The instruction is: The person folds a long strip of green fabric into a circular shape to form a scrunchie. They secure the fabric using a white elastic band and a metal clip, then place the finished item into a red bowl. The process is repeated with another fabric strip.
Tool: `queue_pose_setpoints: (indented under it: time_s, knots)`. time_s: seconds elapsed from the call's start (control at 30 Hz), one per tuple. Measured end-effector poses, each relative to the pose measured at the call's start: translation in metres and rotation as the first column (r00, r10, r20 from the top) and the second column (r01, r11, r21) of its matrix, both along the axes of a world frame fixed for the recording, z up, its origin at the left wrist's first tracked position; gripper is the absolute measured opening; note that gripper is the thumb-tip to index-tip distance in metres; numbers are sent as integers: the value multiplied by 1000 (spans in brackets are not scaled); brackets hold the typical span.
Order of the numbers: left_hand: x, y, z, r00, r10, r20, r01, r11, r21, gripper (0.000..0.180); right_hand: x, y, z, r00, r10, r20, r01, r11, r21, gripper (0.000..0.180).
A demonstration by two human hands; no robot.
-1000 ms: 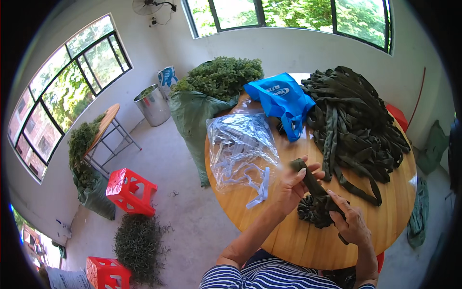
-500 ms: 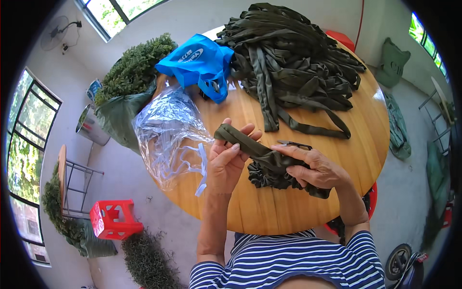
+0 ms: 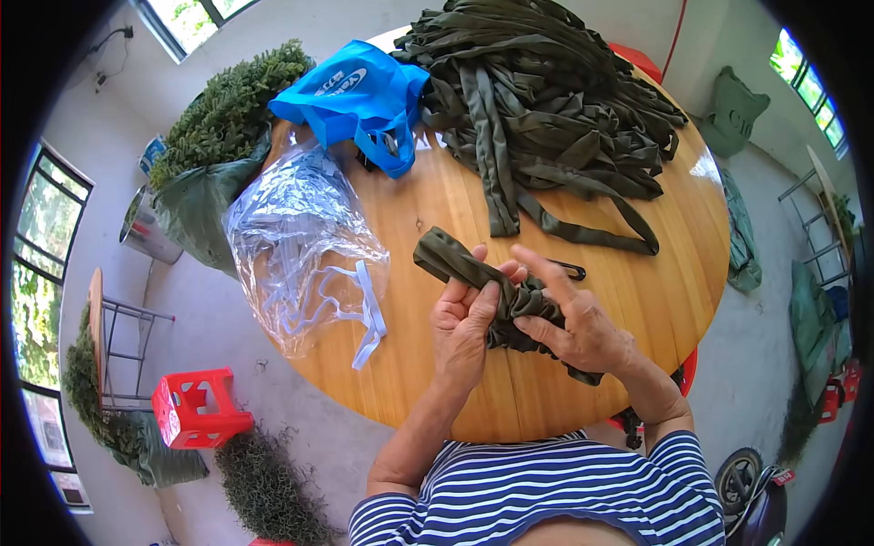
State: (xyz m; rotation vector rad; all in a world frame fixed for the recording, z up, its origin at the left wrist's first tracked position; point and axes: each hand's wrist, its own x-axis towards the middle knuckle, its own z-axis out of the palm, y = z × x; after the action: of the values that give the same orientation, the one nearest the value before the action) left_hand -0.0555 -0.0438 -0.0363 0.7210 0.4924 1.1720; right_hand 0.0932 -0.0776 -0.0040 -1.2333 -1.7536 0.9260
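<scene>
Over the near half of the round table, my left hand [image 3: 466,323] pinches a dark green fabric strip [image 3: 446,255]. The strip's flat, folded end sticks out past those fingers to the upper left. On the bunched, ruffled part of the strip lies the thumb of my right hand [image 3: 587,332]. Its index finger is raised and slightly blurred, and its other fingers are mostly hidden around the gathers. The rest of the gathered fabric hangs below both hands. Just beyond my right hand, the black handle of a small tool [image 3: 572,270] shows on the table; its other end is covered.
A large heap of dark green strips [image 3: 555,118] covers the far side of the wooden table [image 3: 410,391]. To the left are a blue bag [image 3: 341,91] and a clear plastic bag [image 3: 300,227] with white elastic bands [image 3: 367,309]. A red stool [image 3: 200,408] stands on the floor.
My left hand has moved right, closer to my right hand, and the strip's end is now more folded. The right index finger has lifted off the fabric. The whole view has shifted slightly.
</scene>
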Motion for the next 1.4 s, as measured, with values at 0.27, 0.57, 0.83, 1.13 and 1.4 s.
queue_pose_setpoints:
  time_s: [0.27, 0.57, 0.83, 1.13, 1.4]
  knots:
    - [-23, 4, 18, 967, 25, 252, 14, 988, -151, 34, 8, -9, 18, 948, 150, 281, -187, 976, 108, 47]
    - [-3, -24, 2, 991, 97, 95, -93, 994, -52, 39, -2, -22, 11, 976, 78, 204, -70, 996, -48, 52]
    - [-17, -20, 0, 993, -96, 64, 99, 994, -39, 37, -3, -20, 9, 980, 45, 193, -75, 985, 154, 47]
    - [-40, -19, 1, 942, -91, 324, 146, 978, -148, 37, 12, -31, 12, 937, 136, 321, -194, 969, 155, 35]
    - [-19, -34, -8, 982, -30, 186, 35, 999, -25, 40, -3, -38, 6, 952, 16, 306, -70, 984, 167, 35]
